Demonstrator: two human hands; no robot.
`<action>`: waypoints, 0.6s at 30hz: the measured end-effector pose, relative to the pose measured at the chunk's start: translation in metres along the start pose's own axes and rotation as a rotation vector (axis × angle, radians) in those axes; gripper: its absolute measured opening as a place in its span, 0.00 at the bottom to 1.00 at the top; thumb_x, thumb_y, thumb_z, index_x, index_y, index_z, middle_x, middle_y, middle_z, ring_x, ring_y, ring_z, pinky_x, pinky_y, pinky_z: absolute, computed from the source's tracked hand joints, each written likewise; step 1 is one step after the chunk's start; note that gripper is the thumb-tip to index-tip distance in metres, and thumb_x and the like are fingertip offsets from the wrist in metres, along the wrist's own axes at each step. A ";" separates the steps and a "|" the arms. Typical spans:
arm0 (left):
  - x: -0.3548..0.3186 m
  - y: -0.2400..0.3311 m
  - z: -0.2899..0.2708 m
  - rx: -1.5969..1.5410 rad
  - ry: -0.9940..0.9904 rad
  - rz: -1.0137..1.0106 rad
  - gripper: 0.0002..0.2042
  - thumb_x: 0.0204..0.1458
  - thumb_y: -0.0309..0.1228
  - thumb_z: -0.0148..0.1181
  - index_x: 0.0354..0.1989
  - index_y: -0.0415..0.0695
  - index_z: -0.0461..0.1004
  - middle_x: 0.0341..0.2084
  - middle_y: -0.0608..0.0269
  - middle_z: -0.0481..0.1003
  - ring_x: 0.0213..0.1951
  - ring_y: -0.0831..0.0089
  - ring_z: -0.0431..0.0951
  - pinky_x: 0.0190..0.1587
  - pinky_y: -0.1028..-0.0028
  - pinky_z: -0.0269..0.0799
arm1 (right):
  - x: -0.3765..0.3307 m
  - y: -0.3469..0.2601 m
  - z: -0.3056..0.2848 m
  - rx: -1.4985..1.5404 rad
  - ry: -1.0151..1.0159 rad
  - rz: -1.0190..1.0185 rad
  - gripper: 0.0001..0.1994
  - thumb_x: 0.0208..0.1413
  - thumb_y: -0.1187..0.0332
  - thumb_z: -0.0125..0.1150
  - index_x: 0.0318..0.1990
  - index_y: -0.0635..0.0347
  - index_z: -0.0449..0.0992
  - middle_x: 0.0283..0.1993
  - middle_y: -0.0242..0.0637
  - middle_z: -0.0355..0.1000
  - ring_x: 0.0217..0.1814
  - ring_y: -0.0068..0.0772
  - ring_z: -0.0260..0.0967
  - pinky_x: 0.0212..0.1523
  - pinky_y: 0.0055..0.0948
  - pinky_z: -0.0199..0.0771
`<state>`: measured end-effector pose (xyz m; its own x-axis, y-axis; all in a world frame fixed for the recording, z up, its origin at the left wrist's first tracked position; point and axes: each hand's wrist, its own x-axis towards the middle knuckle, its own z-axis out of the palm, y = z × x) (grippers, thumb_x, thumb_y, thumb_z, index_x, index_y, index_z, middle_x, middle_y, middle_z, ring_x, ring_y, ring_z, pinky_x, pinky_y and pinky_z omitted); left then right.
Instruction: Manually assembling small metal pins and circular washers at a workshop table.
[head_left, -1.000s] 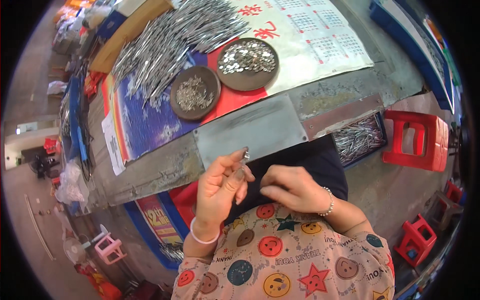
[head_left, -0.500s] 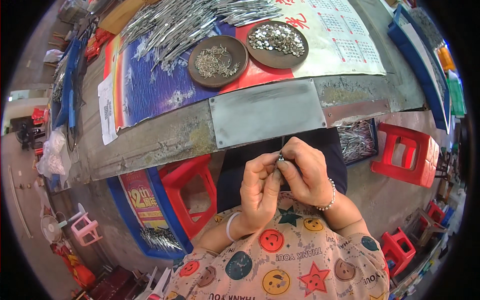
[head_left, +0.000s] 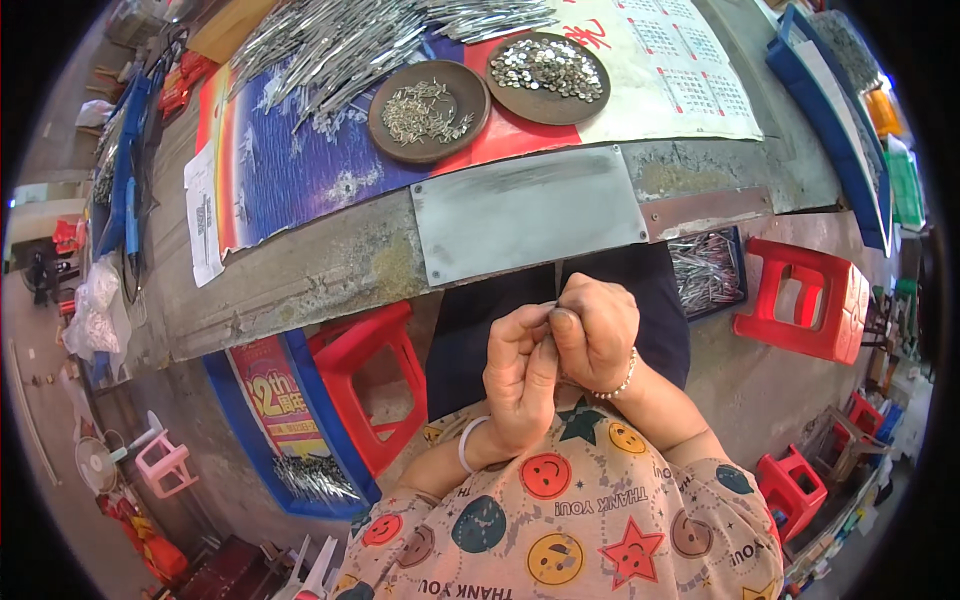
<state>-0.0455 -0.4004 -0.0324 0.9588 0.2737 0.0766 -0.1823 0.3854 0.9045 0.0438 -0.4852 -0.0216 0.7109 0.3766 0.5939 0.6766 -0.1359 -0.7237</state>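
Both curled inward, left hand [head_left: 521,380] touching right hand [head_left: 598,335].

I'd call this a workshop, and a well-worn one. The grey counter [head_left: 300,298] is scuffed and stained, with a metal plate [head_left: 530,218] fixed along its front edge. A big heap of thin metal pieces [head_left: 330,62] lies on it near two brown dishes [head_left: 420,153], one holding tiny pins [head_left: 425,112], the other shiny discs [head_left: 550,70]. Below, a blue bin [head_left: 333,415] holds more metal pieces, and red plastic stools [head_left: 848,315] stand about on bare grey floor [head_left: 715,375].
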 end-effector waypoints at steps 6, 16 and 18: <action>0.001 0.004 0.004 -0.066 0.007 -0.020 0.15 0.61 0.21 0.45 0.56 0.39 0.57 0.36 0.66 0.69 0.27 0.88 0.62 0.28 0.87 0.58 | -0.002 -0.011 -0.005 0.598 -0.003 0.764 0.18 0.66 0.64 0.44 0.26 0.66 0.70 0.21 0.28 0.64 0.21 0.12 0.58 0.22 0.17 0.61; 0.002 -0.003 0.003 -0.052 0.046 -0.012 0.14 0.62 0.25 0.45 0.56 0.42 0.58 0.41 0.64 0.69 0.31 0.87 0.65 0.29 0.88 0.59 | -0.012 0.007 0.010 0.324 0.060 0.022 0.14 0.51 0.85 0.56 0.43 0.65 0.61 0.28 0.39 0.64 0.24 0.28 0.61 0.27 0.28 0.67; 0.002 -0.001 0.003 -0.086 0.045 -0.041 0.14 0.63 0.25 0.45 0.56 0.42 0.58 0.41 0.64 0.69 0.31 0.87 0.65 0.29 0.88 0.58 | -0.013 0.008 0.008 0.318 0.017 0.019 0.14 0.53 0.86 0.52 0.43 0.63 0.58 0.26 0.38 0.63 0.23 0.27 0.60 0.26 0.29 0.67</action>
<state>-0.0432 -0.4029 -0.0321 0.9554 0.2947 0.0194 -0.1627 0.4705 0.8673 0.0385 -0.4843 -0.0379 0.7275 0.3609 0.5835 0.5717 0.1513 -0.8064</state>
